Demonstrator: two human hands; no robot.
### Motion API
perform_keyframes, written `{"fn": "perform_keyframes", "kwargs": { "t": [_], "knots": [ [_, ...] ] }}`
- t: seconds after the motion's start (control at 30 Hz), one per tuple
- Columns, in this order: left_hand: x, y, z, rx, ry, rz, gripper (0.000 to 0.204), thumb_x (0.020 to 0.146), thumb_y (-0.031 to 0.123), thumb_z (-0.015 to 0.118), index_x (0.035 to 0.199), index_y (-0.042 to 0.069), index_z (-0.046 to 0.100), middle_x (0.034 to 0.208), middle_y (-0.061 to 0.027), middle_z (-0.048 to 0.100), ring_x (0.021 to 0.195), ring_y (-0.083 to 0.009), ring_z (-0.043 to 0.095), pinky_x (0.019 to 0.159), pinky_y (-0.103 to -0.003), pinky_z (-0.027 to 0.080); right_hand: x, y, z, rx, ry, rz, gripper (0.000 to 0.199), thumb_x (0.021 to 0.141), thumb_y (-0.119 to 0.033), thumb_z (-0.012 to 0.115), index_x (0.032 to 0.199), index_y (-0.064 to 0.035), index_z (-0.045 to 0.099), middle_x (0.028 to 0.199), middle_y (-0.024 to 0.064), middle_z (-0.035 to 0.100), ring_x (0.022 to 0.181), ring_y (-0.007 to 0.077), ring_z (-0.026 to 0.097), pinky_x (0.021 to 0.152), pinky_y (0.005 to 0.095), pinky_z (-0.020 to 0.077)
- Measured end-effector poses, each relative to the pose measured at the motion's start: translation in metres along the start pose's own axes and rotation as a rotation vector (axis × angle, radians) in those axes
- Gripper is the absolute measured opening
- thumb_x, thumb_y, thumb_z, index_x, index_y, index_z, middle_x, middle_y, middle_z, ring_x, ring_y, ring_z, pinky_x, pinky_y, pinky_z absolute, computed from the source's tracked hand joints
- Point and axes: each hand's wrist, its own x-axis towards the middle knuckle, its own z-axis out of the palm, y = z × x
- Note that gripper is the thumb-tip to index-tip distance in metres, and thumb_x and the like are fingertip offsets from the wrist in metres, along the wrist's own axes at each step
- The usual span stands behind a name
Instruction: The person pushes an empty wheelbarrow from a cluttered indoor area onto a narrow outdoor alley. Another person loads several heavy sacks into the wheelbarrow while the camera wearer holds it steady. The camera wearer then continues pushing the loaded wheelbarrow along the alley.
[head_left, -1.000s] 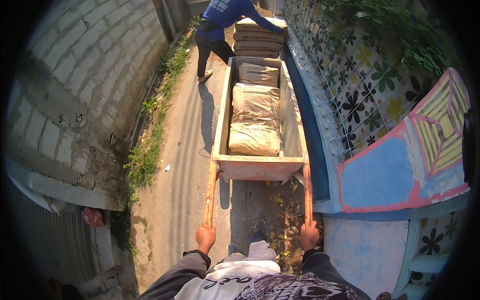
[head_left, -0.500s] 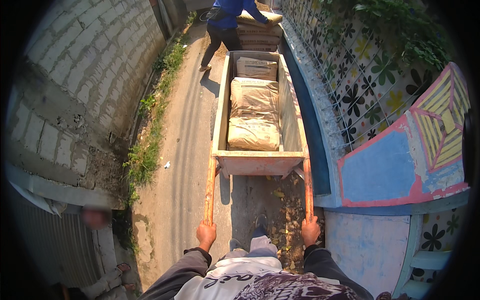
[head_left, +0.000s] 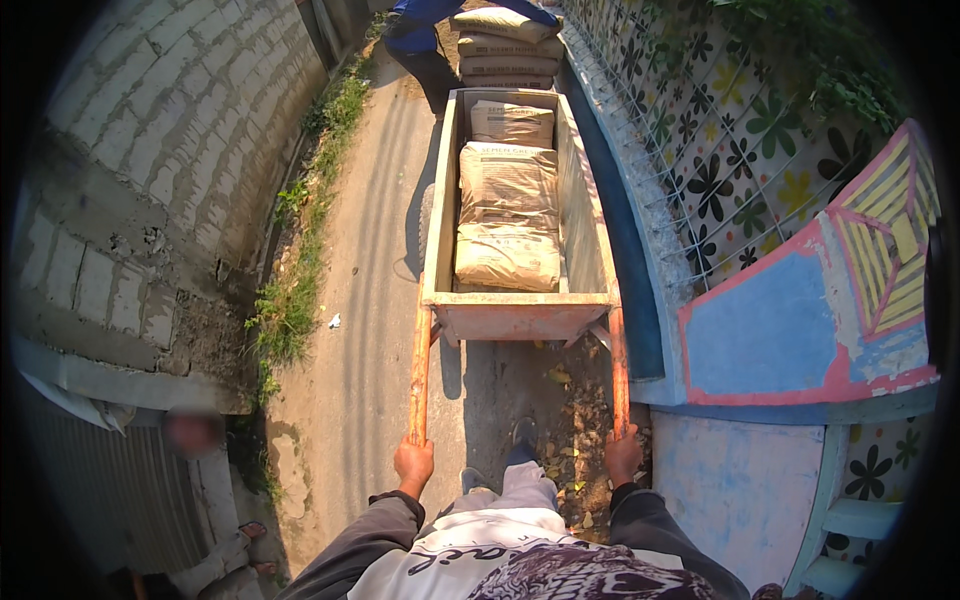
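Note:
My left hand (head_left: 414,466) is wrapped round the end of the left orange handle (head_left: 420,375) of a box-shaped handcart. My right hand (head_left: 623,456) grips the matching right handle (head_left: 619,370). Ahead of me the cart's wooden box (head_left: 520,318) extends away between the handles. Inside it lie brown paper cement bags (head_left: 508,260), one behind another, with bare floor along their right side. Beyond the cart's far end, a person in a blue top (head_left: 412,35) bends over a stack of similar bags (head_left: 508,66), an arm reaching across the top one.
On the left, a grey block wall (head_left: 190,110) rises behind a strip of grass (head_left: 285,310). A flower-patterned fence (head_left: 735,160) and a painted blue panel (head_left: 760,330) border the right. Another person (head_left: 205,485) sits at lower left. Dry leaves (head_left: 585,440) lie beside my feet.
The person in blue has bent lower and shifted left over the bag stack. My hands keep their hold on the handles, and the cart sits slightly higher in view.

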Motion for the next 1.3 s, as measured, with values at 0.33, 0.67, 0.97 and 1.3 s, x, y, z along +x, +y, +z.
{"fn": "perform_keyframes", "kwargs": {
  "t": [0.33,0.67,0.97,1.3],
  "knots": [
    [0.0,-0.004,0.002,-0.001,-0.016,0.006,0.04,0.081,0.033,0.079,0.107,0.003,0.071,0.096,-0.0266,0.075,0.093,-0.0462,0.073,0.085,-0.055,0.056,-0.001,0.006,0.011,-0.003,0.063,-0.037,0.041,0.092,-0.03,0.075,0.118,-0.008,0.051,0.083,0.022,0.072,0.081,0.0454,0.071,0.072,0.0566,0.0542],
    [0.005,-0.007,0.012,0.015,-0.03,0.04,0.043,0.083,0.035,0.077,0.111,0.003,0.07,0.098,-0.0272,0.074,0.095,-0.0467,0.072,0.087,-0.056,0.056,0.001,0.005,0.012,-0.065,0.064,0.007,0.045,0.092,-0.035,0.073,0.12,-0.0067,0.052,0.088,0.0262,0.073,0.087,0.0474,0.071,0.078,0.0579,0.0541],
    [-0.004,0.001,-0.004,0.001,-0.118,-0.032,0.048,0.086,0.04,0.074,0.121,0.007,0.066,0.103,-0.0231,0.075,0.099,-0.042,0.073,0.089,-0.053,0.058,0.012,0.046,0.046,0.0,0.082,-0.059,0.043,0.094,-0.032,0.071,0.127,-0.0105,0.054,0.1,0.0251,0.074,0.092,0.0486,0.07,0.079,0.058,0.053],
    [-0.021,-0.024,-0.015,-0.102,-0.108,-0.102,0.044,0.09,0.035,0.071,0.12,0.004,0.064,0.1,-0.0208,0.076,0.095,-0.0398,0.074,0.086,-0.051,0.058,0.069,0.075,0.088,0.058,-0.035,-0.319,0.048,0.101,-0.03,0.063,0.138,-0.0008,0.052,0.121,0.0272,0.067,0.107,0.0458,0.066,0.089,0.0525,0.0503]
  ]
}}
